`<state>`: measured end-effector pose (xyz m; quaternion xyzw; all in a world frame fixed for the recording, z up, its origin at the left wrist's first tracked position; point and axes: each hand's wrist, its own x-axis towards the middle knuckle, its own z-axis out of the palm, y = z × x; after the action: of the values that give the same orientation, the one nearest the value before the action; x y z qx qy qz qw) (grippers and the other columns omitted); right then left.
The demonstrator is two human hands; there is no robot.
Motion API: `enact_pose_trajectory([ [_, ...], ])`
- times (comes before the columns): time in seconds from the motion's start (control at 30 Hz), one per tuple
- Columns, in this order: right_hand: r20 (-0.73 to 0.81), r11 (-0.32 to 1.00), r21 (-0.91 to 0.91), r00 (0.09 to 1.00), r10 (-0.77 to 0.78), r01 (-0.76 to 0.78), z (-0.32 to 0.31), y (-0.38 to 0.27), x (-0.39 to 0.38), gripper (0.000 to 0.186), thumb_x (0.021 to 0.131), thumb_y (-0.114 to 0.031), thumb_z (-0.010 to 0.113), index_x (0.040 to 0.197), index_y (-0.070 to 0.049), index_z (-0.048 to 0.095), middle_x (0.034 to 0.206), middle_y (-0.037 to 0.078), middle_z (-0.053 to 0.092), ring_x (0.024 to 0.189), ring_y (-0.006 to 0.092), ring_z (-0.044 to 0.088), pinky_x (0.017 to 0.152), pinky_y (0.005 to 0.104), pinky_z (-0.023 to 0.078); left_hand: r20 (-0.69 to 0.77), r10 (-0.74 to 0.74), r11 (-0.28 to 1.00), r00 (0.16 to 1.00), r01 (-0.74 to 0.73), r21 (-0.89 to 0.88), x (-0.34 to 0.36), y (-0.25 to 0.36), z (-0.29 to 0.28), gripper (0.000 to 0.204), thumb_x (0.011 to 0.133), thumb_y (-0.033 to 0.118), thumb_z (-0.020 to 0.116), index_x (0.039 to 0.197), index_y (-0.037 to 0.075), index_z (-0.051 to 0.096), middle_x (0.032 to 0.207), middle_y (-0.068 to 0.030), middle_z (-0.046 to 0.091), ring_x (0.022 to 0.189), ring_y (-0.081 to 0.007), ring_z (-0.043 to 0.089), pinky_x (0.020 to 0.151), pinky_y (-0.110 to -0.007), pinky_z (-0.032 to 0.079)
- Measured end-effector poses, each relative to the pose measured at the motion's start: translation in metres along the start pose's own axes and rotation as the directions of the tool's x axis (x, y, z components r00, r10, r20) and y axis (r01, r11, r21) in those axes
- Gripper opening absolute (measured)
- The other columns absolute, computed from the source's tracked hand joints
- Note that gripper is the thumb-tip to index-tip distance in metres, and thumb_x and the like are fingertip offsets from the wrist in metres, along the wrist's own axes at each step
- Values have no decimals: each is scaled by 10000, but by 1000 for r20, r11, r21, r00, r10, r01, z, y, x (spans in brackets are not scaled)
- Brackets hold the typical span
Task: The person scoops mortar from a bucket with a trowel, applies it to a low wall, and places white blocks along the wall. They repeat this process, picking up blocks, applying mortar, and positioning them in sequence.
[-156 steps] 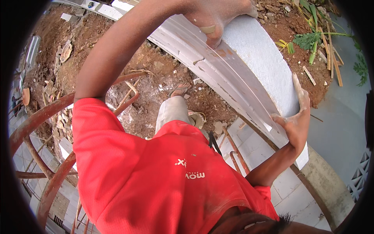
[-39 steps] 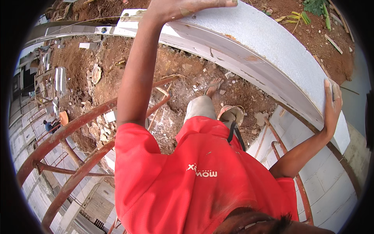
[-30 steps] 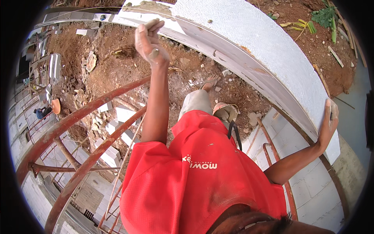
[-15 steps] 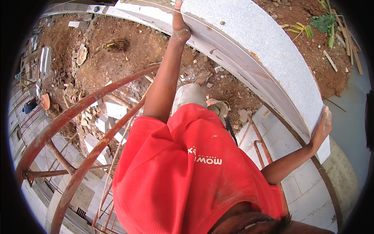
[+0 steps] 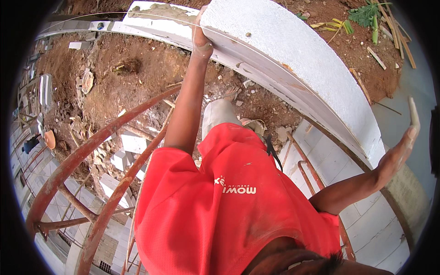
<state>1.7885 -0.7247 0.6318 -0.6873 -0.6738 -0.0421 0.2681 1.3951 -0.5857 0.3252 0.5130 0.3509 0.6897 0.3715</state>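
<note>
A long white lightweight block (image 5: 293, 50) lies along the top of a white block wall (image 5: 275, 94), bent into a curve by the lens. My left hand (image 5: 201, 36) holds the block's left end, its fingers partly out of sight along that end. Past the block's right end, my right hand (image 5: 401, 149) is lifted off it, open, with fingers stretched out and nothing in them. Left of the block, grey mortar (image 5: 167, 12) covers part of the wall's top. A thin string (image 5: 114, 13) runs along the wall and passes by my left hand.
Rusty red scaffold tubes (image 5: 98, 208) curve close by my left side, with more tubes (image 5: 308, 176) at my right. Below are brown soil with rubble (image 5: 151, 59) and loose white blocks (image 5: 112, 188). Beyond the wall lie wooden strips (image 5: 396, 27) and green leaves (image 5: 364, 16).
My right hand has come off the block's right end and swung outward to the right, fingers extended. My left hand stays at the left end. The view has shifted slightly.
</note>
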Motion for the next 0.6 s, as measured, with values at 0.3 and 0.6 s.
enact_pose_trajectory([
  [0.3, 261, 993, -45, 960, -97, 113, 105, -70, 19, 576, 1098, -479, 426, 1549, -127, 495, 1518, 144, 537, 1448, 326, 414, 1221, 448, 274, -24, -30, 988, 999, 26, -153, 0, -9, -1, 471, 1087, 295, 369, 1300, -51, 606, 1246, -164, 647, 1129, -251, 630, 1008, -353, 471],
  [0.6, 291, 959, -26, 920, -264, 283, 134, -94, 20, 642, 1079, -501, 459, 1585, -106, 431, 1520, 215, 482, 1417, 351, 441, 1212, 458, 273, -73, -123, 986, 990, 113, -126, -3, 0, 5, 531, 1062, 350, 365, 1266, -64, 627, 1210, -154, 665, 1121, -240, 635, 991, -353, 478],
])
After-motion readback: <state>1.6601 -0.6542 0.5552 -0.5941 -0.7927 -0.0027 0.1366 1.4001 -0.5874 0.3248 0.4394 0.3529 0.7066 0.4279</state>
